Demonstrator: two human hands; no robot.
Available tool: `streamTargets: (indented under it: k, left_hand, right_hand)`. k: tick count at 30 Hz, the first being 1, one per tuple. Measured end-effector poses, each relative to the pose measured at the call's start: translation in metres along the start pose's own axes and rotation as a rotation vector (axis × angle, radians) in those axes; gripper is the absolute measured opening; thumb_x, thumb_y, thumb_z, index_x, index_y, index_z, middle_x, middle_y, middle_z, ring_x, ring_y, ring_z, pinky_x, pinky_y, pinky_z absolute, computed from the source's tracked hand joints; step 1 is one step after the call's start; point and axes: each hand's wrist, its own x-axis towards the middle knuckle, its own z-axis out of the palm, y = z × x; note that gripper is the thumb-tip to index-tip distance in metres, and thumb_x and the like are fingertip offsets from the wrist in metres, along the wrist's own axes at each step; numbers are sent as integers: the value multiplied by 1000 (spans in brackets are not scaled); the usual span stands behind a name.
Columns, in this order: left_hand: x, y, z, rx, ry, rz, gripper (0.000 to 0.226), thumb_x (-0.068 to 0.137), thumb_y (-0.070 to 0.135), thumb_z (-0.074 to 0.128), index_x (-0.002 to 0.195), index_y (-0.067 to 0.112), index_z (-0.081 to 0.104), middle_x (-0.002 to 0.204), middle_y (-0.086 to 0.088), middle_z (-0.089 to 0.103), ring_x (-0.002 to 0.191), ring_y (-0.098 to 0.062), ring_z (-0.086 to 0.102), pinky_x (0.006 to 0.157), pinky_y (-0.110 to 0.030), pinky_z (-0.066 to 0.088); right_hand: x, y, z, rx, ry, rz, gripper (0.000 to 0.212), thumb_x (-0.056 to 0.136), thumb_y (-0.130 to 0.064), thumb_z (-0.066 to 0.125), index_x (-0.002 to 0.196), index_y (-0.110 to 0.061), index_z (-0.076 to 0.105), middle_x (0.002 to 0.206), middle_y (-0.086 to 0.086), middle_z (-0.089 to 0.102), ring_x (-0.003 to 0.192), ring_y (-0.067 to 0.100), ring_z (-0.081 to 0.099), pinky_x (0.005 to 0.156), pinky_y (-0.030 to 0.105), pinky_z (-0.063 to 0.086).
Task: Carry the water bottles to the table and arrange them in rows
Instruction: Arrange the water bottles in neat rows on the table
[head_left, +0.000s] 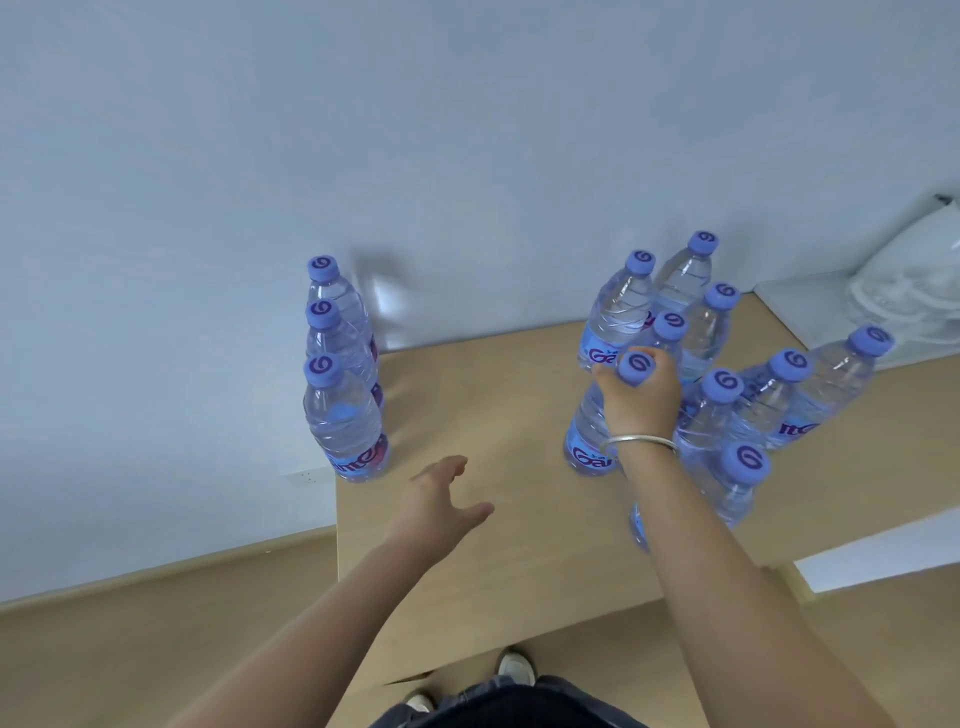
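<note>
Clear water bottles with purple caps stand on a light wooden table (493, 561). Three of them form a row (340, 410) along the table's left edge, running toward the wall. Several more stand in a loose cluster (722, 364) on the right. My right hand (641, 397) grips the neck of one bottle (589, 436) at the cluster's left side, fingers curled just under its cap. A silver bangle circles that wrist. My left hand (441, 501) hovers over the table's middle with fingers spread and holds nothing.
A pale wall rises right behind the table. A white surface with a clear plastic bag (904, 291) sits at the far right. The wooden floor and my shoes (514, 667) show below the table's near edge.
</note>
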Motion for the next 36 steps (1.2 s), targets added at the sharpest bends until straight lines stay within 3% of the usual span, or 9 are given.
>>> streamTargets:
  k: [5,9,11,14,18,21,24,30,36]
  left_hand:
    - [-5,13,1,-13,-98,49,73,71,34,78,134,17,46,125,5,56,115,-9,52,97,-24,40]
    - [-4,38,-4,-76,-121,98,87,66,36,82,139,20,37,134,8,49,119,-6,48,99,-24,39]
    - [-5,54,-7,-125,-94,140,94,62,36,84,140,22,34,135,11,45,122,-6,45,100,-24,37]
    - [-9,72,-11,-323,79,164,78,54,34,88,118,35,44,115,12,58,103,-1,56,83,-12,42]
    - [-22,80,-31,-456,215,174,57,49,26,90,90,39,53,84,15,66,73,5,60,62,-6,44]
    - [-27,81,-52,-674,32,190,48,50,16,87,92,19,62,80,8,71,72,-8,65,66,-24,53]
    - [-30,77,-70,-809,-175,225,40,58,5,78,95,11,63,82,3,72,75,-12,66,63,-24,53]
    - [-30,63,-84,-821,-406,155,41,54,24,77,94,20,71,97,-7,70,92,-23,63,83,-33,50]
    - [-27,55,-66,-658,16,52,46,63,16,83,105,15,66,102,-2,72,98,-18,66,92,-37,51]
  right_hand:
    - [-13,-10,-4,25,-69,-79,23,80,-12,68,86,-4,47,80,7,53,75,20,49,65,23,36]
    - [-18,-56,-8,28,-159,-179,24,77,-17,70,81,-8,48,70,-1,51,65,15,46,54,9,34]
    - [-20,-82,-11,3,-203,-243,30,75,-25,71,73,-14,44,66,-3,48,62,14,43,54,16,31]
    - [-31,-110,-11,28,-233,-287,38,74,-33,72,65,-19,38,60,-8,42,58,12,41,54,22,32]
    - [-43,-137,-9,186,-361,-237,34,73,-32,75,66,-23,43,62,-10,46,52,2,44,51,7,36]
    - [-37,-145,-15,323,-711,-189,22,75,-21,75,88,-21,57,81,-5,60,72,6,58,68,19,46]
    - [-30,-140,-21,198,-1036,-226,45,75,-18,74,115,-25,52,110,0,64,100,14,62,81,30,50]
    - [-35,-129,-6,59,-1004,-289,58,67,-28,81,116,-33,51,111,6,64,100,16,64,80,34,51]
    - [-38,-120,12,4,-958,-336,65,63,-21,84,119,-28,50,115,3,62,107,21,60,94,43,50]
